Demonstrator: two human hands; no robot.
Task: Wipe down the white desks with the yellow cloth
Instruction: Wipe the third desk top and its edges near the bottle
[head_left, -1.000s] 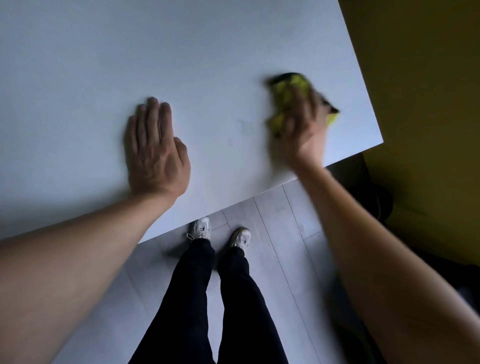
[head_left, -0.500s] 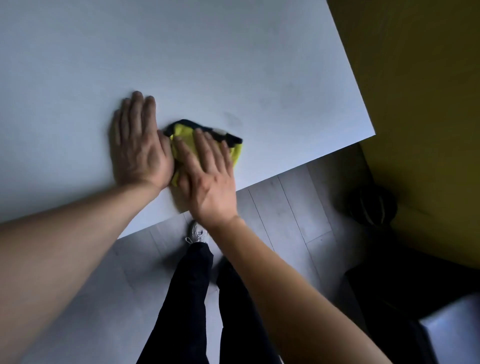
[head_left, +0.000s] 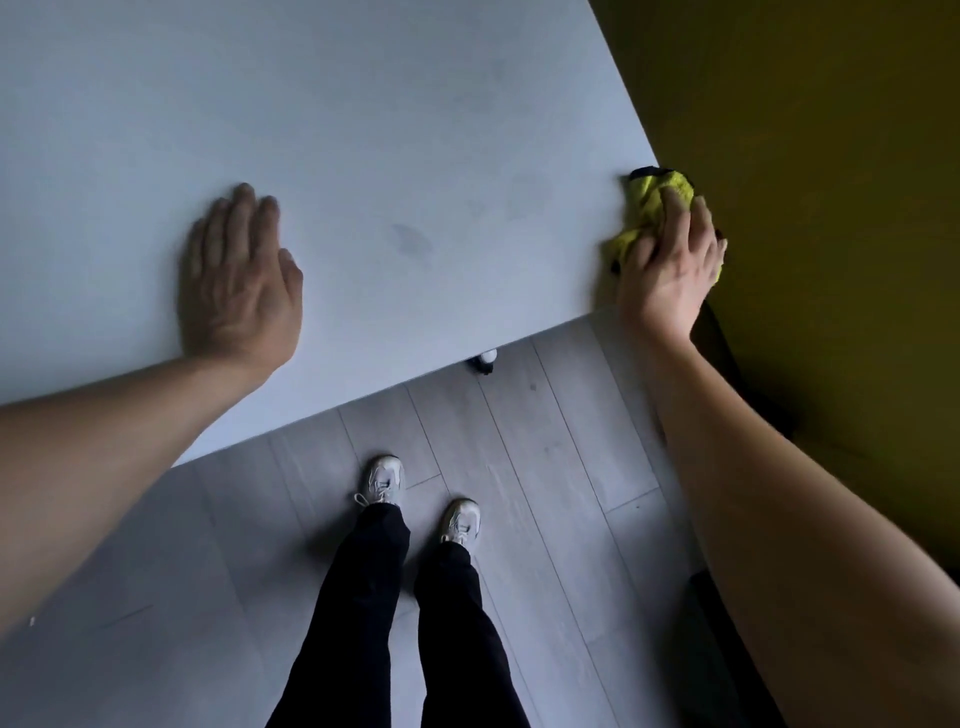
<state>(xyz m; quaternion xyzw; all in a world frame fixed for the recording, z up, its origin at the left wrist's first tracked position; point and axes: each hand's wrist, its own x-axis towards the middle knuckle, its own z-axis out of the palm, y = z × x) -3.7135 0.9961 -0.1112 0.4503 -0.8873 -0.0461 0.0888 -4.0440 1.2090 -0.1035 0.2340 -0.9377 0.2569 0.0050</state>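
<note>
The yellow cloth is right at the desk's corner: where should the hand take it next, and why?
Probably sweep it back left. The right hand presses the crumpled yellow cloth at the white desk's right edge, partly overhanging it, while a faint dark smudge remains mid-desk, towards the flat left hand.

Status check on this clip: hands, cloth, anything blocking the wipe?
Left hand flat on the white desk. Right hand pressing the yellow cloth at the desk's right edge. Faint smudge mid-desk; nothing blocking.
</note>
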